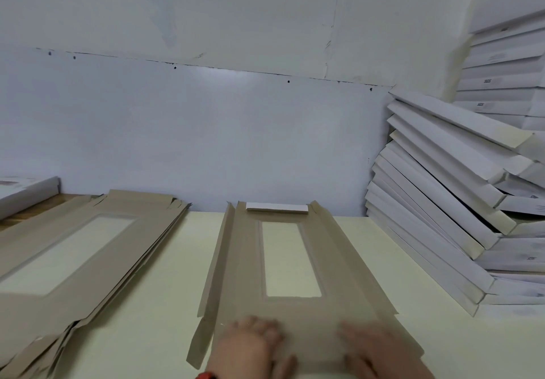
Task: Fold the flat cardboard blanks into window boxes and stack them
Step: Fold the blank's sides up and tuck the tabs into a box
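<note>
One flat brown cardboard blank (333,263) with a rectangular window lies in the middle of the pale table, its far end flap folded over and showing white. My left hand (247,346) rests on the blank's near end, fingers bent on the cardboard. My right hand (380,352) lies flat on the near right part of the same end. To the left sits a pile of several flat blanks (88,249). Folded white boxes (436,210) lean in a stack at the right.
A white wall (206,131) runs close behind the table (165,266). Another white box (26,193) lies at the far left on a wooden surface. More white boxes (501,75) are piled high in the right corner.
</note>
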### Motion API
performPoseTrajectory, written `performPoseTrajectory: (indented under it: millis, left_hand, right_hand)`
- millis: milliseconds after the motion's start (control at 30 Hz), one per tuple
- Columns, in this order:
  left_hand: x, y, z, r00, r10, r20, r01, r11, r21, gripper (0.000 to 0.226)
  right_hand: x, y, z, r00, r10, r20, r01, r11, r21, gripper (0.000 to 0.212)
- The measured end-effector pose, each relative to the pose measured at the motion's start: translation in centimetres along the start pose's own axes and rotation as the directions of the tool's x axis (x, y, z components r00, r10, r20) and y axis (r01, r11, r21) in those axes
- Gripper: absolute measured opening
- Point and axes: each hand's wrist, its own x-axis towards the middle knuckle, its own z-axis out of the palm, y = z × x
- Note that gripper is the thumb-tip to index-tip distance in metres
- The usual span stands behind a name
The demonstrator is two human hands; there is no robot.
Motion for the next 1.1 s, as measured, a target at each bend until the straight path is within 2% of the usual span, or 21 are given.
performPoseTrajectory:
  millis: [33,67,100,167,200,267,333,400,467,567,667,767,833,867,1000,1100]
  left_hand:
    - [-0.1,-1.0,-0.6,0.992,-0.018,-0.125,0.014,0.999,-0.036,0.053]
    - [-0.2,-2.2,-1.0,0.973,-0.076,-0.219,0.062,0.995,-0.074,0.058]
    - [0.0,-3.5,-1.7,0.954,-0.212,-0.211,0.197,0.976,-0.088,0.069]
    - [0.9,-6.4,-2.0,0.862,-0.500,-0.087,0.493,0.865,-0.096,0.087]
    - [1.6,-8.0,-1.8,0.798,-0.602,-0.004,0.592,0.786,-0.180,0.091]
    - [2.4,-10.0,-1.2,0.709,-0.691,0.140,0.690,0.640,-0.339,0.085]
    - [3.2,-10.8,-0.8,0.699,-0.680,0.221,0.701,0.592,-0.397,0.066]
    - [4.1,-10.9,-0.5,0.704,-0.659,0.264,0.704,0.599,-0.382,0.037]
    - [5.0,-10.7,-0.3,0.737,-0.633,0.236,0.673,0.652,-0.350,0.019]
    - [6.0,-9.4,-0.2,0.777,-0.598,0.194,0.627,0.711,-0.318,0.018]
    - [6.7,-8.0,0.3,0.805,-0.561,0.194,0.594,0.758,-0.269,0.008]
    - [7.0,-7.4,1.4,0.804,-0.547,0.232,0.587,0.791,-0.171,0.006]
    - [7.0,-7.4,2.1,0.783,-0.571,0.245,0.608,0.785,-0.114,0.014]
    - [7.1,-7.4,2.3,0.769,-0.588,0.250,0.624,0.775,-0.096,0.019]
    - [7.5,-8.1,2.2,0.726,-0.630,0.277,0.680,0.718,-0.150,0.015]
    - [8.0,-8.8,1.8,0.714,-0.631,0.305,0.697,0.680,-0.227,0.014]
  right_hand:
    - [0.8,1.0,-1.2,0.995,0.083,-0.050,-0.081,0.995,0.056,0.044]
    - [1.2,2.3,-0.9,0.967,0.242,-0.073,-0.235,0.967,0.097,0.051]
    - [1.1,3.9,-1.3,0.946,0.299,-0.125,-0.287,0.952,0.106,0.056]
    - [2.4,5.9,-2.4,0.870,0.491,-0.043,-0.484,0.868,0.112,0.062]
    - [2.9,6.4,-2.6,0.841,0.540,0.010,-0.537,0.834,0.130,0.067]
    - [3.9,7.1,-2.7,0.795,0.586,0.156,-0.606,0.779,0.162,0.074]
    - [5.1,7.7,-2.2,0.744,0.614,0.261,-0.666,0.710,0.227,0.072]
    - [5.8,7.2,-2.1,0.751,0.577,0.322,-0.650,0.731,0.206,0.060]
    - [6.7,7.0,-1.7,0.771,0.544,0.333,-0.619,0.763,0.186,0.051]
    - [7.7,6.1,-1.4,0.788,0.516,0.337,-0.572,0.816,0.088,0.044]
    - [8.2,5.1,-0.7,0.804,0.493,0.332,-0.523,0.852,0.001,0.037]
    - [8.1,4.2,0.2,0.793,0.499,0.349,-0.516,0.855,-0.051,0.012]
    - [8.0,3.9,0.9,0.779,0.514,0.359,-0.526,0.848,-0.071,0.030]
    - [8.0,3.9,1.2,0.782,0.523,0.339,-0.540,0.840,-0.052,0.032]
    - [8.5,4.5,1.2,0.794,0.528,0.301,-0.566,0.823,0.050,0.018]
    - [8.7,4.9,1.2,0.781,0.549,0.299,-0.607,0.779,0.156,0.035]
